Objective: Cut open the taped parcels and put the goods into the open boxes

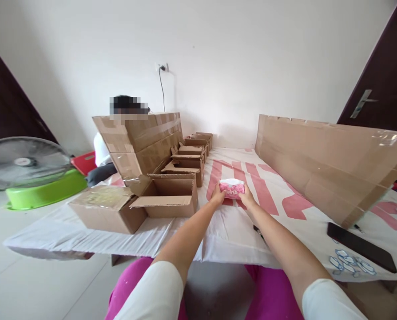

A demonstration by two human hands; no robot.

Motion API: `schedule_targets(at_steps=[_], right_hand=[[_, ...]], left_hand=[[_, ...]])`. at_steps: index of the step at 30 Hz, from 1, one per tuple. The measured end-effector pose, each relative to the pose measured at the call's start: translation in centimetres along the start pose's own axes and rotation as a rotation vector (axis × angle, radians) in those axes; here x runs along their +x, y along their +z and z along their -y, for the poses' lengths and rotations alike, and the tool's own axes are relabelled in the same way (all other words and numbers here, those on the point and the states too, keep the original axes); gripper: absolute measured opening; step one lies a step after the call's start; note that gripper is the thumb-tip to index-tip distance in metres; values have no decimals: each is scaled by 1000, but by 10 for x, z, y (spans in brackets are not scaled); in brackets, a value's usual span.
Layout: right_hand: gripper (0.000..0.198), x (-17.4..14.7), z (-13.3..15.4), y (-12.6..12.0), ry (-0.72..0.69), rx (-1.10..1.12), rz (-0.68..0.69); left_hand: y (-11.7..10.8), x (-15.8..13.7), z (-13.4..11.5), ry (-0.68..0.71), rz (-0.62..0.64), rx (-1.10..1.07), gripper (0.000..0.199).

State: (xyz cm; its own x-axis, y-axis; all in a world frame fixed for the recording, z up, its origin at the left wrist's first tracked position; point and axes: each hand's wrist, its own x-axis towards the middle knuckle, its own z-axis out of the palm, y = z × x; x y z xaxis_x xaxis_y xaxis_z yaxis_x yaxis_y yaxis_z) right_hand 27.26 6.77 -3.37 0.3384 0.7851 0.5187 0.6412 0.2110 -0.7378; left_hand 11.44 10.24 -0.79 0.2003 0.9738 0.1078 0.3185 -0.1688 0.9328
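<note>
Between my two hands is a small pink-and-white soft pack (232, 188), low over the cloth-covered table. It looks like a tissue pack, with pale lettering on its near side. My left hand (217, 194) is closed on its left end, and my right hand (247, 197) grips the right end. A small dark object (259, 231) lies on the cloth beside my right forearm, partly hidden by it. To the left of my hands, the nearest open cardboard box (167, 195) has its flaps folded outward.
Several open boxes (188, 153) run back toward the wall. A taped box (101, 204) sits front left. Cardboard walls stand left (152, 138) and right (325, 164). A black phone (361, 246) lies front right. A person (101, 151) sits behind the left wall, near a fan (25, 162).
</note>
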Motion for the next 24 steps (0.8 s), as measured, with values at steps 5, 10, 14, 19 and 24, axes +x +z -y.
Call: schedule_targets(at_steps=[5,10,14,19,24], right_hand=[[66,-68,-1,3,-22,-24,-31],[69,-151,21,19,-51,-45,-111],[75,-192,50,34,-129,39,34],[90,-189,78,56,-311,198,442],[80,-147,83,79,-476,288,750]], left_hand=[[-12,-67,18,-4,-24,16,47],[-37,-149,38,-21,-100,66,46],[-73,-194,58,5,-174,146,56],[-126,-213,83,111,-370,363,66],[-168,-208,90,17,-450,573,57]])
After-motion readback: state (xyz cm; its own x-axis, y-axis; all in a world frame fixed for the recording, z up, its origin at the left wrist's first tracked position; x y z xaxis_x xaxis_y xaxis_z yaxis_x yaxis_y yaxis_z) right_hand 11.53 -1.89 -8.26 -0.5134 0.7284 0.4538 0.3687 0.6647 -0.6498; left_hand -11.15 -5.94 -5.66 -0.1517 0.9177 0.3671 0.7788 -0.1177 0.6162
